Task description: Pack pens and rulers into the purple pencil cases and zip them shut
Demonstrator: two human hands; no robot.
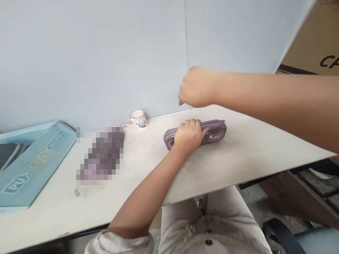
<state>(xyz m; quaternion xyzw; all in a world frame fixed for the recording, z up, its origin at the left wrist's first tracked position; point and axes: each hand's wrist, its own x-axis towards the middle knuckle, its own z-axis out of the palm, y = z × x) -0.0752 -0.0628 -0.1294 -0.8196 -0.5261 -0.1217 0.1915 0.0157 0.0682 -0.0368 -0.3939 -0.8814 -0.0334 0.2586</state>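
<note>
A purple zippered hard-shell case (215, 135), shaped like a pencil case, stands on its long edge on the white table. My left hand (188, 135) is wrapped around its left half from the near side, fingers over the top. The zipper line runs along the upper rim, and part of the printed front is covered by that hand. My right hand (197, 87) is raised above and beyond the case, apart from it. Its fingers are curled closed, and whatever they may hold is hidden.
A paper cup (139, 119) stands near the wall. Left of it lies a purple item (102, 157), blurred by pixels. A light-blue box (39, 164) sits at the table's left. The white table (148, 173) meets the wall behind; a cardboard box (308, 42) is at upper right.
</note>
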